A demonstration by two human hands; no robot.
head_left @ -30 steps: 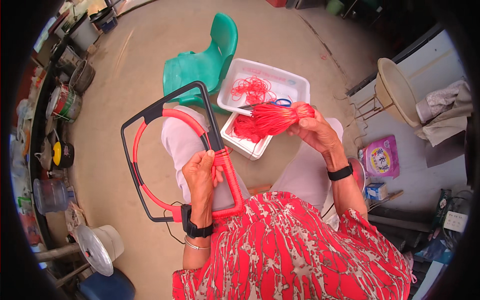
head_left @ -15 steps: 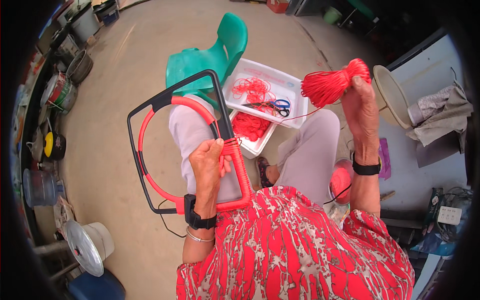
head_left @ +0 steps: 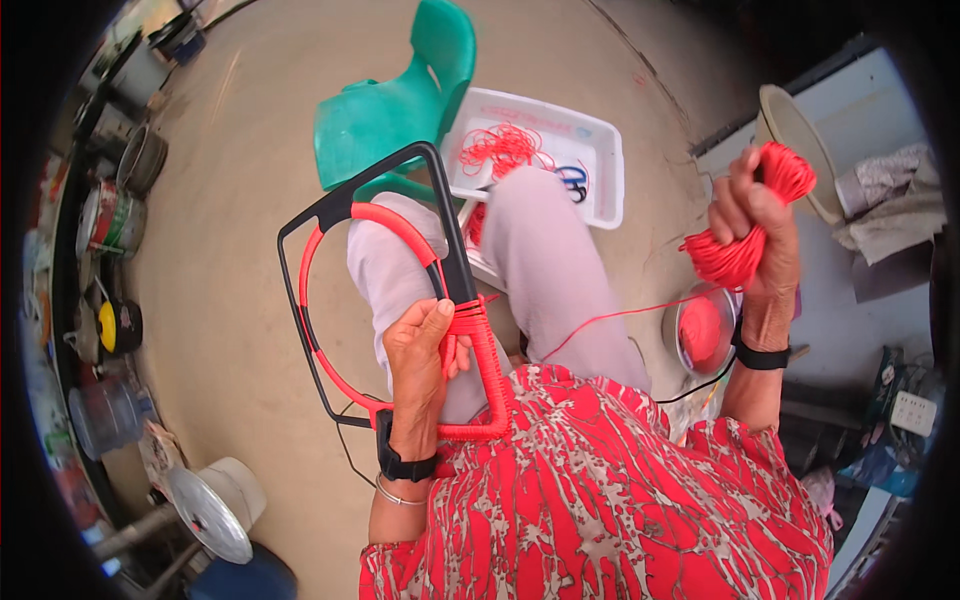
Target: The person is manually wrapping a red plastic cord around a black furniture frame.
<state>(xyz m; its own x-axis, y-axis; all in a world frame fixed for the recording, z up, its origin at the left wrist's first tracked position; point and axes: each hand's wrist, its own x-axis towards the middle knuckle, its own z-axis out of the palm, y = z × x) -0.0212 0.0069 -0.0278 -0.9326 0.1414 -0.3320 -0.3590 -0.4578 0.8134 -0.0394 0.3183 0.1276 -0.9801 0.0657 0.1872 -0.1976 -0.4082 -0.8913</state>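
Note:
My left hand (head_left: 420, 345) is closed around one side of a black rectangular frame (head_left: 457, 272), just below its bare black corner piece. Red cord wraps (head_left: 488, 365) cover that side tightly down to the lower corner by my shirt. Inside the frame sits a red and black ring (head_left: 308, 275). Raised out to the right, my right hand (head_left: 765, 215) grips a bundle of red cord (head_left: 725, 258) by its middle, both ends bulging out. A single red strand (head_left: 625, 313) runs from the bundle back toward my lap.
Beyond my knees, a white tray (head_left: 555, 122) holds loose red cord (head_left: 503, 147) and blue-handled scissors (head_left: 572, 181). Left of it stands a green plastic chair (head_left: 372, 125). A bowl with something red (head_left: 704, 330) is below my right hand. Pots and a clear bottle (head_left: 103, 415) line the left.
My right hand has moved right and down with the cord bundle, its fingers now wrapped round it. My right knee has swung left, over part of the tray. The left hand keeps its hold.

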